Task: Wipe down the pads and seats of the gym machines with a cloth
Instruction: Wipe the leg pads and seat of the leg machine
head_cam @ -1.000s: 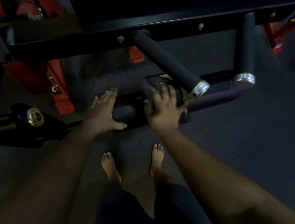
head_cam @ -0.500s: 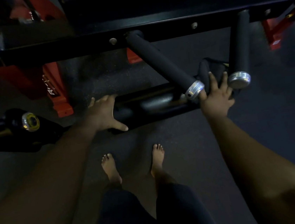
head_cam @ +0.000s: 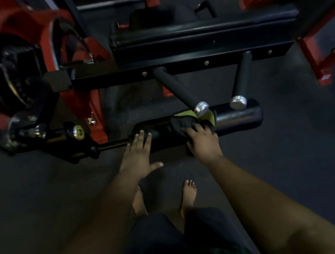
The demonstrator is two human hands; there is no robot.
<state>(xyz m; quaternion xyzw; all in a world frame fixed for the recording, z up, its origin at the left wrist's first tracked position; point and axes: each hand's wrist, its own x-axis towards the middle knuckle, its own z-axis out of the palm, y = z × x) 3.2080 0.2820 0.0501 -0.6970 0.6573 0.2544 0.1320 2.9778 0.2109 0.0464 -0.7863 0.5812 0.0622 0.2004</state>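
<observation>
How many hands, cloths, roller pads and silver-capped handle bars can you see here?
Hands: 2, left hand and right hand
Cloths: 1, cloth
Roller pads: 1, roller pad
Silver-capped handle bars: 2, and
Total: 6

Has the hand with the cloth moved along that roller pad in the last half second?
Yes. The right hand slid the cloth leftward along the roller pad, from beneath the right chrome-capped handle to beneath the left one.

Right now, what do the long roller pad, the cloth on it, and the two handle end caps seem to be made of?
Roller pad: probably vinyl or similar padding cover, black and glossy, since light reflects along it.
Cloth: soft fabric, dark with a yellow-green side; it folds and drapes under the right hand.
End caps: apparently polished metal, bright silver, mirror-like.
</observation>
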